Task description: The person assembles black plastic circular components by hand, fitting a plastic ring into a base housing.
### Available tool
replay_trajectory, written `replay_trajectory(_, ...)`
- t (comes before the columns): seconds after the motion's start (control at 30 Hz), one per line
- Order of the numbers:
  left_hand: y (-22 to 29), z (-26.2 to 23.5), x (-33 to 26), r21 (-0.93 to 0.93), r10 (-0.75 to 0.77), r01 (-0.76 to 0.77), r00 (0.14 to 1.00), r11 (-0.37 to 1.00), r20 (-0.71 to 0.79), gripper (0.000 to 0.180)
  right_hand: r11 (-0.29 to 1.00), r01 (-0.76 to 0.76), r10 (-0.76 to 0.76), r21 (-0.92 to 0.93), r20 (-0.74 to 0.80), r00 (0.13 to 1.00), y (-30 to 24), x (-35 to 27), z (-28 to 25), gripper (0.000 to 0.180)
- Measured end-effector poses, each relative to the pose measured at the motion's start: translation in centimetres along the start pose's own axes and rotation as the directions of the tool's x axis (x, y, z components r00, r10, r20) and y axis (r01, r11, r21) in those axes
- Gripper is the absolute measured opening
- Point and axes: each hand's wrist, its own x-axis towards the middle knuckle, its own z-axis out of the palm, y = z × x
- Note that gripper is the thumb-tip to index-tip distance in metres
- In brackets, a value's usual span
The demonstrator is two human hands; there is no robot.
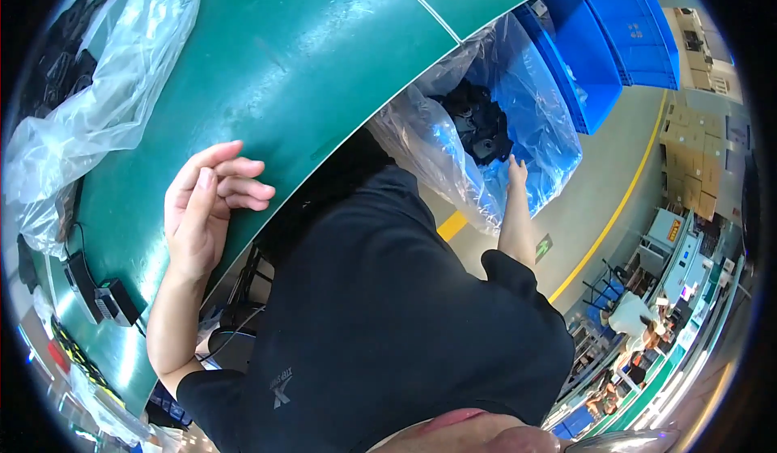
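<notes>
My left hand hovers at the edge of the green table, palm turned sideways and fingers loosely curled, holding nothing. My right hand reaches down into a blue bin lined with a clear plastic bag. Its fingertips are at the pile of black parts inside. I cannot tell whether they grip one. My dark shirt fills the middle of the view.
A second clear bag with dark parts lies on the table's left side. A black power adapter sits near the table's edge. Blue crates stand behind the bin. Beyond a yellow floor line are cardboard boxes and people at benches.
</notes>
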Motion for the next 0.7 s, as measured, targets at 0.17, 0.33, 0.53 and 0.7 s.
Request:
replay_trajectory(0.17,0.0,0.1,0.8,0.003,-0.007,0.007,1.0,1.0,0.01,0.037,0.985,-0.157,0.165,-0.077,0.118,0.979,0.5,-0.5,0.2,0.045)
replay_trajectory(0.33,0.6,-0.4,-0.1,0.011,-0.02,0.02,0.999,1.0,-0.026,0.037,0.983,-0.034,-0.048,0.178,0.436,0.899,-12.1,-8.4,0.9,0.023)
replay_trajectory(0.53,0.9,0.1,0.5,-0.051,-0.132,0.135,0.99,0.99,0.048,0.034,0.764,0.547,-0.44,0.342,0.897,0.054,-30.6,-21.5,-5.7,0.021)
replay_trajectory(0.7,0.6,0.0,0.1,-0.106,-0.084,0.093,0.993,0.99,0.087,0.031,0.254,0.619,-0.607,0.743,0.621,-0.496,-41.9,-32.3,-7.5,0.018)
